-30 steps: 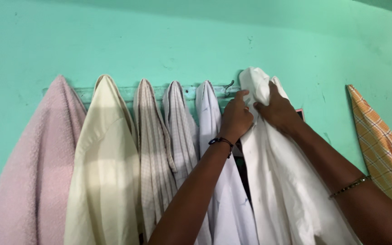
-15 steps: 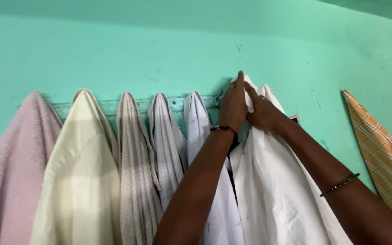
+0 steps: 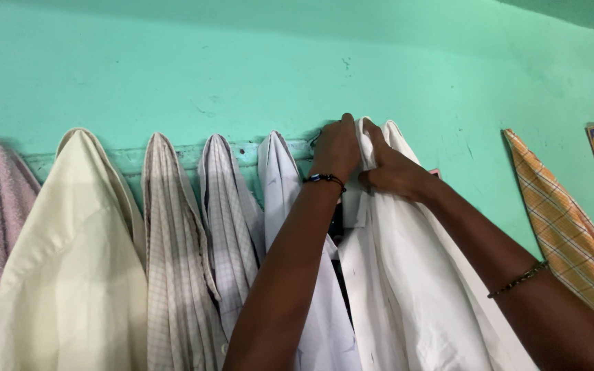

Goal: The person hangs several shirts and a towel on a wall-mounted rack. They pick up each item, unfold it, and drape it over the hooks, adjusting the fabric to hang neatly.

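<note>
There is just one camera, and it sits on the person's head. It looks straight at a green wall (image 3: pixel 173 62) from close up, tipped a little upward. The row of hanging clothes on the wall rail (image 3: pixel 187 154) fills the lower part. Both arms reach in from the bottom edge.

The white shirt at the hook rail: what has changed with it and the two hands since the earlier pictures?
The left hand has closed in from the bare hook beside the white shirt onto the shirt's top, meeting the right hand, which keeps its grip. The shirt's bunched top is now pulled narrower at the rail. The other hanging garments stayed as they were.
</note>
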